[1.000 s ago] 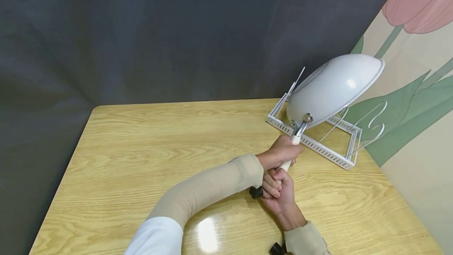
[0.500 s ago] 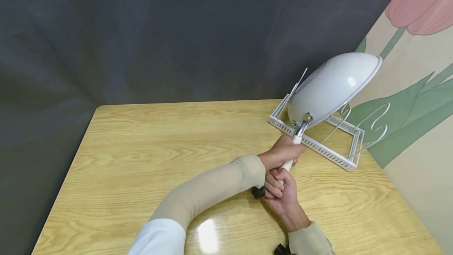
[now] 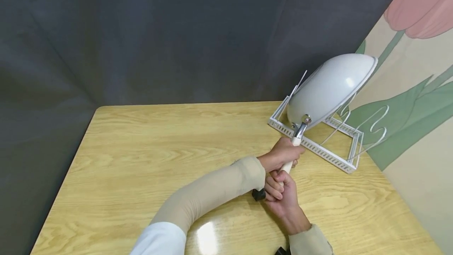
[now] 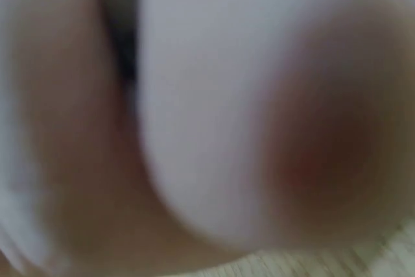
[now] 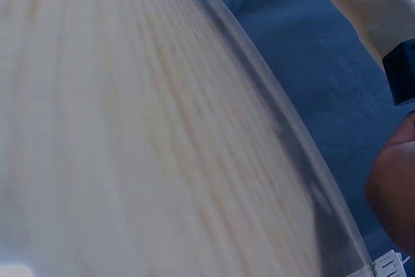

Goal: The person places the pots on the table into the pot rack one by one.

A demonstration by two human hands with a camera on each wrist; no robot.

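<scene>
A large white wok [image 3: 330, 85] leans tilted in a white wire rack [image 3: 322, 150], its outside facing me. Its cream handle [image 3: 287, 166], joined by a metal bracket, points down toward me. Around the upper part of the handle, close to the bracket, my left hand [image 3: 283, 154] is gripping. Just below it my right hand [image 3: 281, 194] holds the handle's end with fingers curled round it. Blurred skin of the left hand [image 4: 201, 128] fills most of the left wrist view. The wok's inside is hidden.
The rack stands at the table's [image 3: 159, 145] back right corner, with curved wire dividers [image 3: 378, 129] at its right end. A dark curtain [image 3: 177, 38] hangs behind, and a wall with painted flowers [image 3: 407, 129] borders the right. Black wrist devices [image 3: 258, 194] are worn.
The wok has tipped slightly to the left in the rack, showing more divider wire beneath its rim. Both hands keep their grip on the handle.
</scene>
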